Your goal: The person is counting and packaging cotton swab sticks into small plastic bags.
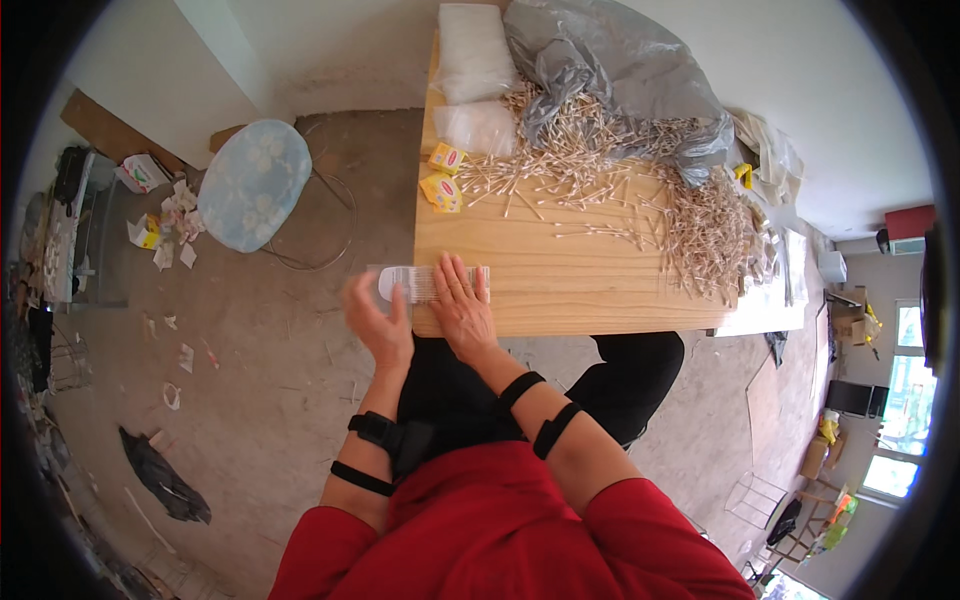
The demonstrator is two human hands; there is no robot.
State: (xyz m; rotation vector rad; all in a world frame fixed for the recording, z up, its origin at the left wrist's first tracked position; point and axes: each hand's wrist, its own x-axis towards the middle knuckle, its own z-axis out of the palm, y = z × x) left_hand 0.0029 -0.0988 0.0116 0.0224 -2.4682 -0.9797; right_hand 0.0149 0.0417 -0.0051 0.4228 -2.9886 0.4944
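A clear plastic packet of cotton swabs [424,284] lies flat at the near left corner of the wooden table [600,290]. Its left end, with a white rounded piece showing through the film, sticks out past the table edge. My right hand [463,312] rests palm down on the packet, fingers stretched out. At the overhanging end is my left hand [382,325], thumb and fingers apart and slightly blurred; whether it touches the film is unclear. Loose cotton swabs [600,180] spread over the table's far part, with a dense heap [705,235] on the right.
Two small yellow boxes [441,192] sit by the table's left edge. Behind them lie stacked clear plastic bags [476,55] and a large grey plastic bag [640,60] over the swabs. A blue-topped stool [255,185] stands left of the table. Paper scraps [180,215] litter the floor.
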